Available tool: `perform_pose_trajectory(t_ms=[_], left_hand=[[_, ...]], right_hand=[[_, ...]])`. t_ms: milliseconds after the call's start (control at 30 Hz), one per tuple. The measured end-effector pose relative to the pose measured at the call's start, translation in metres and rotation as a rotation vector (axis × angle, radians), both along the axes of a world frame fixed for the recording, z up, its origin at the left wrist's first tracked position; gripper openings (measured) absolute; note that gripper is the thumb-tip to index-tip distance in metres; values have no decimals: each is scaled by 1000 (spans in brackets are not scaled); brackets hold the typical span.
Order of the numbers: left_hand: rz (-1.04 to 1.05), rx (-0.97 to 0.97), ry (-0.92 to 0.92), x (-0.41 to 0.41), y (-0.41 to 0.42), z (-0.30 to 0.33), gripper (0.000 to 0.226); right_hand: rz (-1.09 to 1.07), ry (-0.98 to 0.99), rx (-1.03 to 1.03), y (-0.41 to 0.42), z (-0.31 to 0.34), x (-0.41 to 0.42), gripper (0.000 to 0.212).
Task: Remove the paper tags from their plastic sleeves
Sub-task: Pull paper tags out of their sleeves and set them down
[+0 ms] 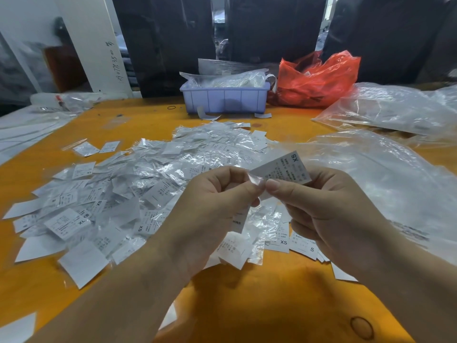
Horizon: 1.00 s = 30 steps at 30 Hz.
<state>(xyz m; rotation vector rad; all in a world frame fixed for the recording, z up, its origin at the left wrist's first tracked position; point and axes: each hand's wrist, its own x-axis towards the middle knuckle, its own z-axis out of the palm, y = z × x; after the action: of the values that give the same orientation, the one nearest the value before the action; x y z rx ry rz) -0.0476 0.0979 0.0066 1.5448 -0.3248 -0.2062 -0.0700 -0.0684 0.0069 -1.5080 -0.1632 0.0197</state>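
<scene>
An orange table (pixel 259 305) carries a wide heap of sleeved tags (pixel 153 184) across its middle. Above the heap, the right hand (pixel 329 206) pinches a white paper tag (pixel 284 169), printed "XS", long axis rising toward the table's far right corner. The left hand (pixel 212 201) pinches its clear plastic sleeve (pixel 256 180) at the tag's lower end.

Both hands, left hand (pixel 217 194) and right hand (pixel 319 201), pinch a paper tag (pixel 284 168) above the tag pile (pixel 138 189).

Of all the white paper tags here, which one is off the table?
The white paper tag marked XS, pinched between the left hand and right hand; the others lie on the orange table.
</scene>
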Motion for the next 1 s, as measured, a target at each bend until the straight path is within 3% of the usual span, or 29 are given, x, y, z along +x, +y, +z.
perform_pose_trajectory(t_ms=[300, 500, 600, 767, 1000], left_hand=[[16, -5, -12, 3, 4, 3, 16], [46, 17, 1, 5, 4, 2, 23], [135, 57, 8, 7, 6, 1, 16], [338, 27, -119, 10, 10, -1, 27], [256, 89, -184, 6, 6, -5, 33]], right_hand=[[9, 37, 25, -5, 4, 2, 40], [-75, 68, 11, -8, 3, 5, 28], [-133, 105, -9, -10, 2, 8, 11], [-198, 145, -46, -12, 0, 11, 18], [-124, 278, -144, -6, -5, 13, 21]])
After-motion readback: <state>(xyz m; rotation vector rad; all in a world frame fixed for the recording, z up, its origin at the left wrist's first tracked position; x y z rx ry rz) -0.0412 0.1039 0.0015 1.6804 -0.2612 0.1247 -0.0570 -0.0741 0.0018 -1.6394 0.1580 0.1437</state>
